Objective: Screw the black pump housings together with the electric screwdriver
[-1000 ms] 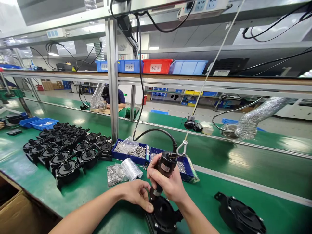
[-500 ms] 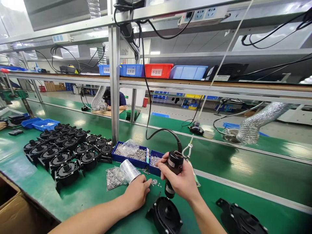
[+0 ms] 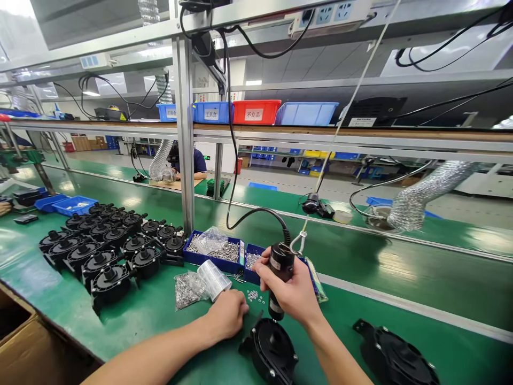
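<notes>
My right hand is closed around a black electric screwdriver that hangs by a cord and hook from above; its tip sits just above a round black plastic housing on the green bench. My left hand rests on the bench with fingers curled, just left of the housing and beside a small scatter of loose washers. What its fingertips hold, if anything, I cannot make out.
Several black pump housings stand in rows at the left. Blue screw trays and clear bags of small parts lie behind my hands. Another black housing lies at the right. A cardboard box sits lower left.
The screwdriver rose off the housing and stays lifted. My left hand left the housing's rim and moved to the loose washers on the bench.
</notes>
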{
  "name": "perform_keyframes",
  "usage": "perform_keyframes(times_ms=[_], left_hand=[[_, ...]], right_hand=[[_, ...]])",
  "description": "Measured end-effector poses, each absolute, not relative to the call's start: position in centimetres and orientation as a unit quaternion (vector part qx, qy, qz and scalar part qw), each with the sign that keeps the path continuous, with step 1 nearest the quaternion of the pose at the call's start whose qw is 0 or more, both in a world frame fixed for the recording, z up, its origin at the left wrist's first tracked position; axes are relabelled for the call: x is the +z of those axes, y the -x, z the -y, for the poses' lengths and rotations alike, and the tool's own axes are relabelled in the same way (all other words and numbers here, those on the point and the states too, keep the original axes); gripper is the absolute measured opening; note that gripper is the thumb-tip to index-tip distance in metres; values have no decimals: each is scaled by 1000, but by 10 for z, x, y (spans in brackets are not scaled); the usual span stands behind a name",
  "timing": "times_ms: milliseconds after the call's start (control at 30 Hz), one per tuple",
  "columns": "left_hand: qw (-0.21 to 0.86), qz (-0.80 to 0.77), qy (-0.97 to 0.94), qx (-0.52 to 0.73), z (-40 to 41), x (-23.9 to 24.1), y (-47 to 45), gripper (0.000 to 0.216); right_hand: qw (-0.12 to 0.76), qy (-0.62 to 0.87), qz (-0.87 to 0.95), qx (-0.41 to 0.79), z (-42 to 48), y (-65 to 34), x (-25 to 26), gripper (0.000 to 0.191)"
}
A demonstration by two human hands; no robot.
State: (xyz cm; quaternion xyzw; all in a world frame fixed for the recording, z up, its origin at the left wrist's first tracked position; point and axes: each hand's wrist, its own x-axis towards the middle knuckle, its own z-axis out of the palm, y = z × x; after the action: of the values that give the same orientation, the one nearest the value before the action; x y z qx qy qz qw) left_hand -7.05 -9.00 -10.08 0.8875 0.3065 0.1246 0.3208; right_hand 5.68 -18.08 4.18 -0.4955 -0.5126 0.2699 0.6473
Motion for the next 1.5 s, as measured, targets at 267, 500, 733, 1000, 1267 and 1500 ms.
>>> perform_keyframes(times_ms=[267, 500, 733, 1000, 1267, 1500], left_hand=[[731, -333, -595, -42, 98, -87, 87, 48], [786, -295, -531, -114, 79, -54, 104, 29], [828, -256, -467, -177, 63, -55, 107, 23], [836, -216, -462, -204, 54, -57, 107, 32], [833, -218, -453, -230, 58, -64, 103, 34], [770, -239, -564, -178, 72, -57, 106, 39]], right_hand=[[654, 495, 502, 275, 185, -51, 47, 38], [651, 504, 499, 269, 186, -49, 48, 40], [655, 502, 501, 262, 187, -47, 47, 42], [652, 498, 505, 269, 188, -50, 47, 39], [652, 493, 505, 278, 189, -49, 49, 39], [656, 485, 505, 282, 187, -56, 43, 38]])
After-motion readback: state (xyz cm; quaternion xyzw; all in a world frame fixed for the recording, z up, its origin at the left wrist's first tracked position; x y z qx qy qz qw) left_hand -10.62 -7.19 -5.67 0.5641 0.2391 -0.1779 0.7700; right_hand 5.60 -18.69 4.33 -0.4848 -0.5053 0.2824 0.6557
